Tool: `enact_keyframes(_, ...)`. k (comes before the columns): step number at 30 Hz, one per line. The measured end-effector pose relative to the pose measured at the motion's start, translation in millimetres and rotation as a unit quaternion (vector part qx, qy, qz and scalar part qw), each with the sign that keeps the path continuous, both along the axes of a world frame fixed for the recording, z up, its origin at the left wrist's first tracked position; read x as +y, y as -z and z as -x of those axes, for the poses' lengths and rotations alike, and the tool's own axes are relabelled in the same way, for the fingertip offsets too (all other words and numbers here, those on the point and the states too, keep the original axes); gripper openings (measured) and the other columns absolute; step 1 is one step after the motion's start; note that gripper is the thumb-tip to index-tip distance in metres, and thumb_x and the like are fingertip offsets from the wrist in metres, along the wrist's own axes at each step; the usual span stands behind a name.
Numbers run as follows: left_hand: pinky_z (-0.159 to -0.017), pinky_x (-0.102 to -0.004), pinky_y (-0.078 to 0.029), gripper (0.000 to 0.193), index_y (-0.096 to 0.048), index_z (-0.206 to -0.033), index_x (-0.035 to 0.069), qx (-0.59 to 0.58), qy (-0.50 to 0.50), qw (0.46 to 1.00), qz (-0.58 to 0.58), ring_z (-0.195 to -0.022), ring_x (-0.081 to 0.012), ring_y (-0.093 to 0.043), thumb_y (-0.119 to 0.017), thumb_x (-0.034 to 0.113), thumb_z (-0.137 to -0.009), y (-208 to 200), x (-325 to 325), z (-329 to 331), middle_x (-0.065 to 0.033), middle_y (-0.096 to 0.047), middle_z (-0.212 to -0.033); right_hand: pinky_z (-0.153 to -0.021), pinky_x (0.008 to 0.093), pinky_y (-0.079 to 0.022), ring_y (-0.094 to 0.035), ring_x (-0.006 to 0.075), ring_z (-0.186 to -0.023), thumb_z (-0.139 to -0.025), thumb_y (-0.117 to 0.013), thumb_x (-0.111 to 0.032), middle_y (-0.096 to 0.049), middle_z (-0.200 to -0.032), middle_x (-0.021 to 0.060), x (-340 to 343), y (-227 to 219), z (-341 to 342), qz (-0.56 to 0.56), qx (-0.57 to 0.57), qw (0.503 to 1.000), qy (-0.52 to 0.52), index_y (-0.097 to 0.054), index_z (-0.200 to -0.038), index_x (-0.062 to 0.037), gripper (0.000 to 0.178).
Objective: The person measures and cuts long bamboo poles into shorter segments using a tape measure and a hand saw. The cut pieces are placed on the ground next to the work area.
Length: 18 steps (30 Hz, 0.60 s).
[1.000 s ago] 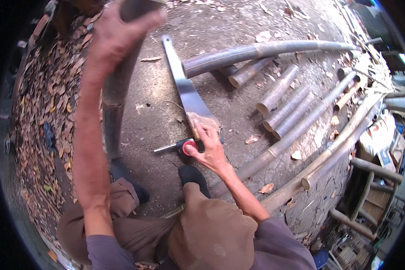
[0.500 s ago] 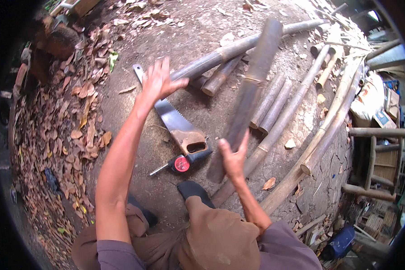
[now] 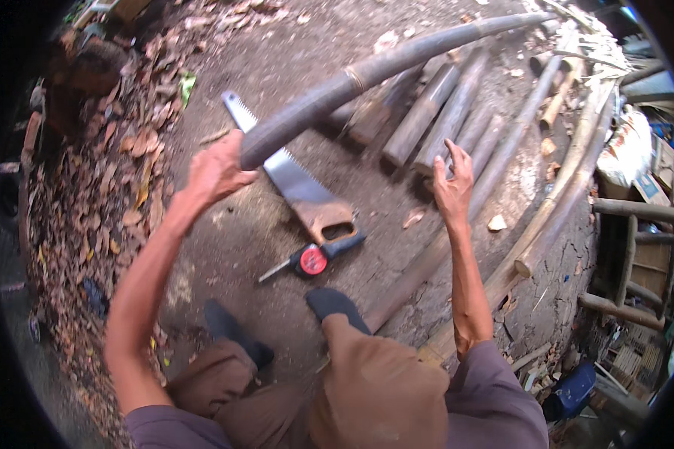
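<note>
My left hand (image 3: 217, 170) grips the near end of a long dark bamboo pole (image 3: 352, 78), which is raised off the ground at this end and runs to the far right. Under that end lies a handsaw (image 3: 307, 191) with a wooden handle, its blade partly covered by the pole. My right hand (image 3: 454, 187) is empty, fingers apart, just above the near ends of several short cut bamboo pieces (image 3: 423, 116) lying side by side. Touching the saw's handle is a black tool with a red round face (image 3: 313, 260) and a thin metal tip.
Longer bamboo poles (image 3: 554, 202) lie along the right. Beyond them are a bamboo stool frame (image 3: 629, 262), a white sack (image 3: 625, 150) and a dark blue object (image 3: 571, 393). Dry leaves (image 3: 127, 217) cover the ground at left. My feet (image 3: 333, 303) are close to the saw.
My right hand has let go of a short bamboo piece, which now lies with the others. My left hand, earlier open above the saw, has taken the long pole's end and drawn it nearer.
</note>
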<state>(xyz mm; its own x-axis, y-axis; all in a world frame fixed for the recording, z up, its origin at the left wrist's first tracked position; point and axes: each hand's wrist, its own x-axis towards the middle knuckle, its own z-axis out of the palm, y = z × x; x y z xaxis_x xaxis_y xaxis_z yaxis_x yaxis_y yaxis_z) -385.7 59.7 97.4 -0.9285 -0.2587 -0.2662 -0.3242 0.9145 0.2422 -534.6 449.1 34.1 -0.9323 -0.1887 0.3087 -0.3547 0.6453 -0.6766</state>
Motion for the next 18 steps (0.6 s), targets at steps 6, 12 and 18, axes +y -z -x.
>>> enact_keyframes(6, -0.074, -0.0493, -0.052, 0.06, -0.048, -0.118, 0.008, -0.081, -0.048, 0.995, 0.036, -0.088, -0.0414, -0.067, -0.077, 0.028, -0.069, -50.5, -72.5, -137.1, -0.0219, -0.067, -0.095, -0.088, 0.0378, -0.053, -0.067, 0.0305, -0.1, -0.089, -0.066, -0.009, -0.068, -0.107, 0.0156, -30.5, 22.4, -91.1, -0.003, -0.072, 0.975, -0.209, -0.068, -0.114, -0.0043, 0.025)
enact_keyframes(12, -0.075, -0.0496, -0.05, 0.063, -0.049, -0.117, 0.008, -0.106, -0.111, 0.984, 0.085, -0.09, -0.0435, -0.064, -0.077, 0.018, -0.063, -35.3, -122.6, -271.5, -0.02, -0.065, -0.096, -0.114, 0.0534, -0.03, -0.044, 0.0333, -0.135, -0.082, -0.074, -0.028, -0.054, -0.137, 0.0164, -85.0, 31.8, -172.7, -0.175, -0.034, 0.838, -0.516, -0.051, -0.141, -0.0169, 0.064)
enact_keyframes(18, -0.085, -0.0481, -0.046, 0.074, -0.049, -0.125, 0.009, -0.057, -0.15, 0.982, 0.102, -0.101, -0.0404, -0.059, -0.081, 0.018, -0.058, -5.9, -116.0, -309.0, -0.0191, -0.062, -0.105, -0.123, 0.056, -0.01, -0.046, 0.0339, -0.132, -0.088, -0.062, -0.028, -0.059, -0.123, 0.0172, -105.7, 60.8, -176.9, -0.413, 0.127, 0.673, -0.6, -0.031, -0.155, -0.0163, 0.075)
